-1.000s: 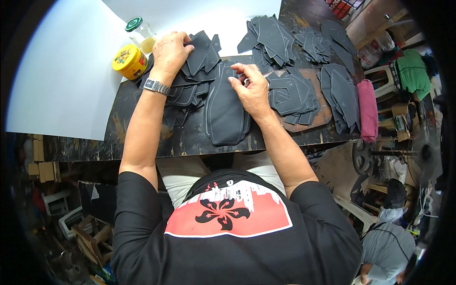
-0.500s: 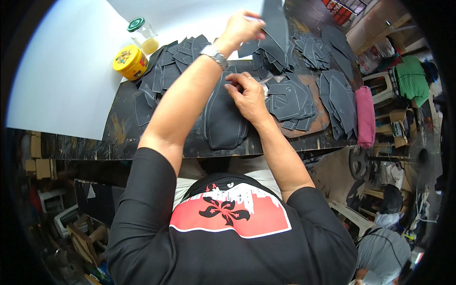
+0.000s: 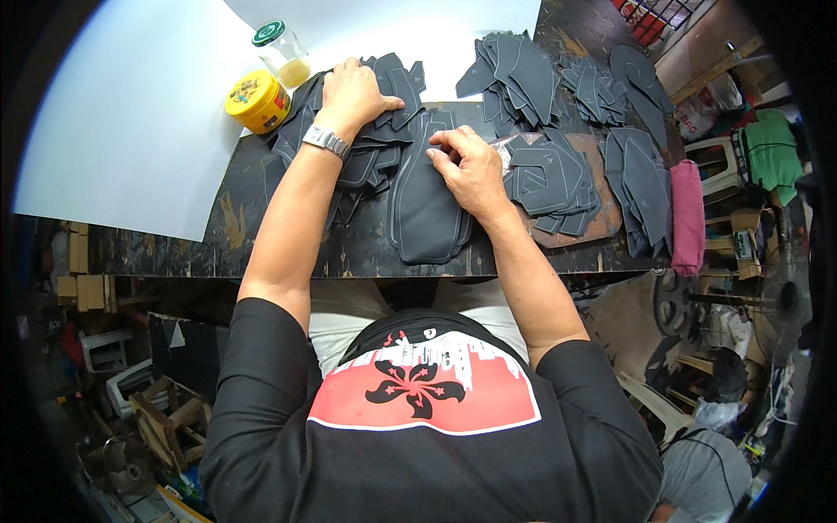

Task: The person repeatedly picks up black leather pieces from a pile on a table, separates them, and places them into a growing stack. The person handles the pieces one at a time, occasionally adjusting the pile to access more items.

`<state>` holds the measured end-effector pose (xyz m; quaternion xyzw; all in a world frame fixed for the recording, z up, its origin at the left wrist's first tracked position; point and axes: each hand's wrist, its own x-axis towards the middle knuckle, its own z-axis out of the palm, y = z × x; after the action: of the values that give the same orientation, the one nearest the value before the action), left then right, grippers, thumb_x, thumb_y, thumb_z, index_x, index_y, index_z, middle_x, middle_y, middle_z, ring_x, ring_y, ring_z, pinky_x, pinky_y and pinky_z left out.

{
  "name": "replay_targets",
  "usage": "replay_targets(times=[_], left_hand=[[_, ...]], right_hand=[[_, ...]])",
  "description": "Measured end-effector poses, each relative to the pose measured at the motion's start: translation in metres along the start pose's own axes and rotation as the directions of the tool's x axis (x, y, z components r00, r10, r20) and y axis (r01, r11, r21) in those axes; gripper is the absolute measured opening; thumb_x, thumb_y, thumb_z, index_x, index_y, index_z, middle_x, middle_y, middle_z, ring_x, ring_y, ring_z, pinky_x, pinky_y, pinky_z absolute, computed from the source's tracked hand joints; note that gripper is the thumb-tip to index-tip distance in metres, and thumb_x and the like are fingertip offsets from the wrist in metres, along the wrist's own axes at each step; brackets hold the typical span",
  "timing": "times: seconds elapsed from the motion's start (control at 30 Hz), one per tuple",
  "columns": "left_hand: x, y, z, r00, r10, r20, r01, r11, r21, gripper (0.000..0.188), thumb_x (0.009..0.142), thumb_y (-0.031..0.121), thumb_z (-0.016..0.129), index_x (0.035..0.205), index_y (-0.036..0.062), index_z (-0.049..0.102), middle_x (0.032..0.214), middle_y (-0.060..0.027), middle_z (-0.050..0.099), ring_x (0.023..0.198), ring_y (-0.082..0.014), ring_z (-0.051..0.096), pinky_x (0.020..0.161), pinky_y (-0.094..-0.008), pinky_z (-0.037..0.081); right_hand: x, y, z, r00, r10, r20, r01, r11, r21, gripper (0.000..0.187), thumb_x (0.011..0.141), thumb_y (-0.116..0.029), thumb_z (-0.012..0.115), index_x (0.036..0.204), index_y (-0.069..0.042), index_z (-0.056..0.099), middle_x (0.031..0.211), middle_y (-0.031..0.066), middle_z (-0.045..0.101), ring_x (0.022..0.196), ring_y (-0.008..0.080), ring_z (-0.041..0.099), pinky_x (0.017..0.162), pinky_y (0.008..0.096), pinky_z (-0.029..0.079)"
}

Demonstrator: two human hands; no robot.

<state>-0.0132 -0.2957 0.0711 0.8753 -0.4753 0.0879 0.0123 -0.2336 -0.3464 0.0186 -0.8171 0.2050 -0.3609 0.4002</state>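
My left hand [image 3: 356,98], with a metal watch on its wrist, lies over a heap of dark grey cut pieces [image 3: 405,87] on the left. Its fingers and thumb are spread across the top pieces. In front of me a long dark panel with pale outlines [image 3: 427,213] rests on others like it. Over the panel's right upper edge is my right hand [image 3: 471,170], its fingers curled and its thumb bent towards the index finger. Whatever may be between them is hidden. Right of that hand is a stack of outlined pieces [image 3: 554,179] on a brown board [image 3: 602,209].
Further piles of dark pieces [image 3: 519,74] lie at the back and right [image 3: 636,187]. A yellow tub [image 3: 257,102] and a glass jar with green lid [image 3: 283,57] stand beside white sheets [image 3: 131,122]. A pink roll [image 3: 687,218] is at the right table edge.
My left hand has moved from the back pile left to the heap by the tub. The dark piece raised beside it now lies on the back pile. My right hand stays over the panel.
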Motion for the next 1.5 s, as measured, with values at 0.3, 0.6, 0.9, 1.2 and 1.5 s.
replay_targets(times=[0.3,0.6,0.9,1.2,1.5], left_hand=[[0.002,-0.014,0.008,0.987,-0.129,-0.092,0.088,0.929,-0.36,0.043,0.078,0.041,0.082,0.108,0.0108,0.078,0.107,-0.0144,0.075,0.099,-0.0289,0.072,0.09,-0.0414,0.054],[-0.033,-0.008,-0.02,0.963,-0.236,-0.129,-0.098,0.139,-0.985,0.028,0.09,0.011,0.076,0.114,-0.0032,0.069,0.087,-0.0082,0.075,0.078,-0.0075,0.067,0.067,-0.0206,0.053],[-0.115,0.037,0.004,0.991,-0.028,0.132,0.129,-0.089,-0.988,0.034,0.095,0.006,0.069,0.127,-0.0011,0.06,0.092,-0.003,0.072,0.077,-0.0042,0.064,0.062,-0.0174,0.049],[-0.048,0.054,-0.017,1.0,-0.03,0.005,-0.001,-0.2,-0.98,0.048,0.095,0.012,0.068,0.138,-0.0046,0.053,0.099,-0.009,0.073,0.078,-0.0076,0.065,0.064,-0.0206,0.051],[0.039,0.064,-0.006,0.989,0.104,-0.104,-0.135,0.353,-0.926,0.057,0.091,0.023,0.073,0.14,-0.0003,0.055,0.131,-0.0219,0.062,0.113,-0.0291,0.066,0.095,-0.0373,0.054]], right_hand=[[0.0,0.004,-0.001,1.0,0.015,0.025,-0.016,0.999,0.036,0.015,0.081,-0.011,0.075,0.095,-0.005,0.073,0.081,0.0077,0.064,0.07,0.0212,0.066,0.065,0.0337,0.052],[0.004,0.007,0.001,0.987,0.147,-0.063,-0.118,0.936,0.331,0.024,0.092,-0.018,0.074,0.11,-0.002,0.072,0.089,0.0034,0.069,0.073,0.009,0.062,0.066,0.0259,0.05],[0.009,0.015,-0.004,0.968,0.253,0.001,-0.21,0.801,0.56,0.047,0.105,-0.043,0.054,0.111,-0.001,0.072,0.085,0.0028,0.067,0.07,0.0078,0.058,0.065,0.0216,0.045],[0.008,0.013,-0.006,0.937,0.339,-0.082,-0.222,0.762,0.608,0.05,0.107,-0.046,0.047,0.119,-0.001,0.067,0.086,0.0033,0.065,0.07,0.0081,0.059,0.063,0.0217,0.045],[0.007,0.016,-0.003,0.961,0.276,-0.007,-0.248,0.874,0.419,0.022,0.101,-0.021,0.065,0.103,0.0,0.072,0.084,0.0007,0.066,0.072,0.0063,0.059,0.065,0.0217,0.049]])
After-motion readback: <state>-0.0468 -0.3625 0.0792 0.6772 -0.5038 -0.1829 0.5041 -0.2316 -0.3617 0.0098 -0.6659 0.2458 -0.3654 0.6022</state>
